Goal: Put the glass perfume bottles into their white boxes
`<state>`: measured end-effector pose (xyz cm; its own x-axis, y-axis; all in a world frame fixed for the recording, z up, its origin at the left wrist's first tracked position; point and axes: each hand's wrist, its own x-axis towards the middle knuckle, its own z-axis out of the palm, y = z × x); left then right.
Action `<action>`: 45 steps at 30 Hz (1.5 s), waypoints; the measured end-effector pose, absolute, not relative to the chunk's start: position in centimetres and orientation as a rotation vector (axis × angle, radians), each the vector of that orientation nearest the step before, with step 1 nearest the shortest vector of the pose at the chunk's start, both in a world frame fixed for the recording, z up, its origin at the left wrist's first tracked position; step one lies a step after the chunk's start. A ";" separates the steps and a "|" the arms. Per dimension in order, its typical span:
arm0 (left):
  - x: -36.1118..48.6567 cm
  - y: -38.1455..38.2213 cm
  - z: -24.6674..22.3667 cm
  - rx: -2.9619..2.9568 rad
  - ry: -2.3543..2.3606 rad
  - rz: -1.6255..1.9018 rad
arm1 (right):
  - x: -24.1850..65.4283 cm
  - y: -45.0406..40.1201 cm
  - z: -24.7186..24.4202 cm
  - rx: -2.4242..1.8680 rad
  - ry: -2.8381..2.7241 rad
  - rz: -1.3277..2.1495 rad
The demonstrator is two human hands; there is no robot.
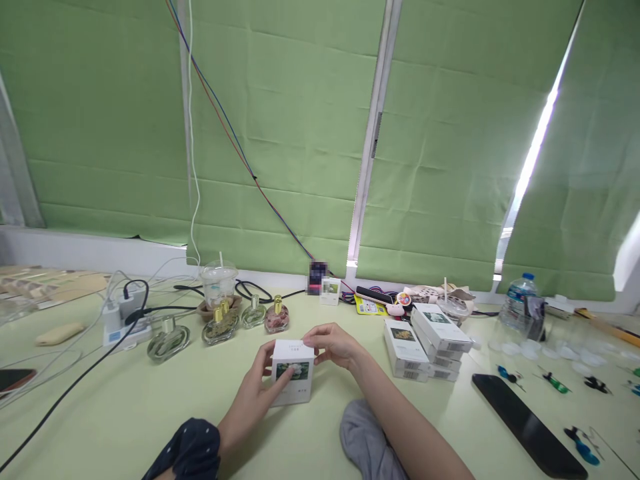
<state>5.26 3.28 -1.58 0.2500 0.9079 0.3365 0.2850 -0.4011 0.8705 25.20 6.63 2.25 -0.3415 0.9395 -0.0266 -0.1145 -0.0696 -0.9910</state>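
Note:
A small white box (299, 395) with a flower picture on its front stands upright on the pale green table. My left hand (259, 385) is wrapped round its left side, the thumb lying across the picture. At the box's top right corner is my right hand (335, 344), its thumb and index finger close together at the edge; the other fingers are partly behind the box. Beyond the box stand perfume bottles with gold caps, a pink one (277, 318) and a clear one (254, 313) among them.
Stacked white boxes (441, 332) sit to the right, near a black phone (525, 423). A grey cloth (367, 440) lies under my right forearm. On the left are a power strip (127, 335), cables and a plastic cup (219, 283). A water bottle (520, 300) stands at the back right.

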 end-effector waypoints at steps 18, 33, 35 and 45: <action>5.1 2.7 -0.6 1.997 1.061 1.132 | 24.9 6.7 1.8 -1.008 -1.384 1.519; 4.9 3.6 -2.9 1.914 1.014 1.115 | 24.5 4.3 3.0 -1.119 -1.875 0.773; 4.9 3.8 -3.1 1.897 0.985 1.106 | 24.4 3.9 2.4 -1.099 -1.958 0.631; 4.6 4.1 -2.2 1.873 0.866 1.046 | 23.5 3.1 -2.2 -1.074 -1.880 0.672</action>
